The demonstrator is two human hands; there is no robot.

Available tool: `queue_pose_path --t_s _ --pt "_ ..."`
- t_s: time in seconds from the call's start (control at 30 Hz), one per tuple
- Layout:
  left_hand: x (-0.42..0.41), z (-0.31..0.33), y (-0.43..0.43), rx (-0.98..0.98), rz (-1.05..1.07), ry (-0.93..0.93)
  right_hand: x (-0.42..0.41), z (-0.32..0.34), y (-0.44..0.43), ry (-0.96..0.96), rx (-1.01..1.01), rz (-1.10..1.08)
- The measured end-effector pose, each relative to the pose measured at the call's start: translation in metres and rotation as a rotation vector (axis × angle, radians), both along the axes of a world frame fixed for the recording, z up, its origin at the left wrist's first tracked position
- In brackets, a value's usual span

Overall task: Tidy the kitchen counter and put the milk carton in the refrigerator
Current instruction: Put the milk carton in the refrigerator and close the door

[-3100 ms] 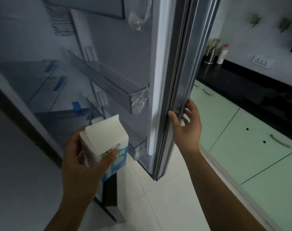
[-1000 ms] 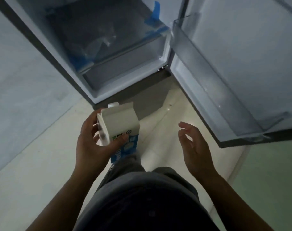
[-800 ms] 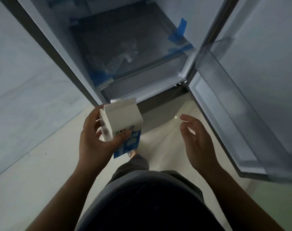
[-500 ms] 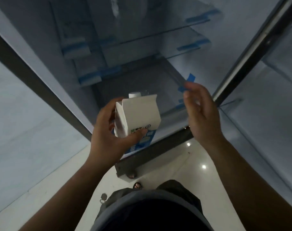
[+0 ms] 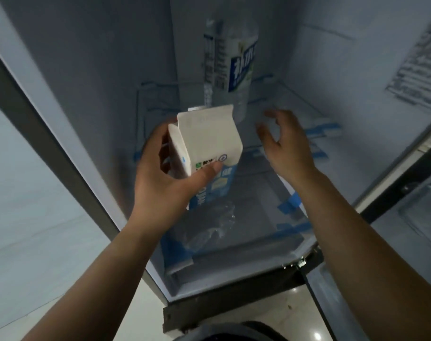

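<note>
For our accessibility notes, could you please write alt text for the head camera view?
A person's left hand holds a milk carton in front of an open refrigerator, the right hand open beside it. A bottle stands inside, behind the carton.

White milk carton point(image 5: 210, 139) with blue lower half; blue tape point(image 5: 289, 206); bottle point(image 5: 230, 67) label seemingly blue-white.

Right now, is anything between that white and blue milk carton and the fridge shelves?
Mostly no. Only a tall clear plastic bottle stands on the glass shelf behind the white and blue milk carton in the left hand; shelf space beside it looks free. The right hand hovers open nearby.
</note>
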State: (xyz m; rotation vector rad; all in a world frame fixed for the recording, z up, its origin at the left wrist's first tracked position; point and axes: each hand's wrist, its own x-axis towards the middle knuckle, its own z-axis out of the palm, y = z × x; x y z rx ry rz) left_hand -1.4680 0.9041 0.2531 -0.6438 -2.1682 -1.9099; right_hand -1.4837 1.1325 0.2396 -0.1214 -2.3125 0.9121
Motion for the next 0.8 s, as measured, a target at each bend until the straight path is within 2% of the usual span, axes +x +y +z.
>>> queue_pose_path --t_s 0.13,0.23,0.43,0.57,0.8 --pt "-0.022 0.013 0.010 0.046 0.094 0.019 -0.031 -0.007 0.009 -0.185 0.038 -0.028" --pt "-0.037 0.018 0.019 0.072 0.146 0.017 -0.044 -0.012 0.014 -0.277 0.230 -0.098" --pt "-0.069 0.017 0.030 0.083 0.323 0.038 -0.045 -0.018 0.017 -0.227 0.366 -0.127" --pt "-0.093 0.012 0.036 0.136 0.370 0.046 -0.044 -0.019 0.019 -0.218 0.361 -0.116" --pt "-0.119 0.008 0.054 0.077 0.456 0.018 -0.044 -0.020 0.020 -0.205 0.369 -0.121"
